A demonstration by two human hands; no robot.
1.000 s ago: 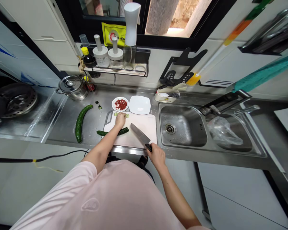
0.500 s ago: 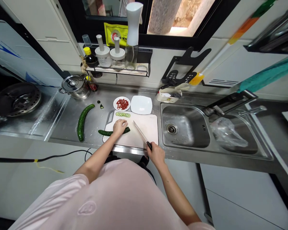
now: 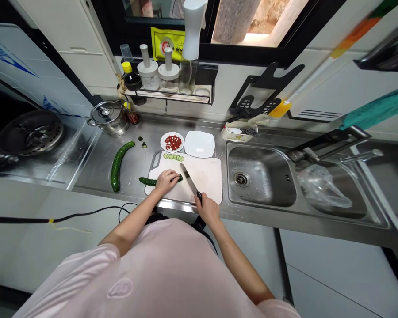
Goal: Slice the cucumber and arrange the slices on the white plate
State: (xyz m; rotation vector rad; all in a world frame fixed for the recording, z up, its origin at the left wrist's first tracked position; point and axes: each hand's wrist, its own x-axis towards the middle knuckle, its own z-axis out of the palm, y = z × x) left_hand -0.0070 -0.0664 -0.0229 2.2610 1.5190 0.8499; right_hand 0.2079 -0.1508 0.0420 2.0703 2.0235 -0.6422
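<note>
My left hand (image 3: 166, 182) is closed over a cucumber (image 3: 147, 181) that lies across the left part of the white cutting board (image 3: 202, 176). The cucumber's cut end pokes out just right of my fingers. In my right hand (image 3: 207, 208) is a kitchen knife (image 3: 189, 180), gripped by its black handle, its blade slanting up and left close to that end. A short row of cucumber slices (image 3: 173, 157) lies along the board's top edge. Behind the board stand a plate of chopped red pieces (image 3: 173, 142) and a white square plate (image 3: 199, 144).
A whole cucumber (image 3: 120, 166) lies on the steel counter at left, near small cucumber scraps (image 3: 143, 143). A lidded pot (image 3: 109, 118) stands behind it. To the right is a sink (image 3: 260, 176); a clear plastic bag (image 3: 323, 185) lies in the second basin. A spice rack (image 3: 169, 94) hangs above.
The knife has moved left, its blade now closer to the cucumber's cut end. My left hand has shifted along the cucumber toward that end. The whole view has shifted slightly.
</note>
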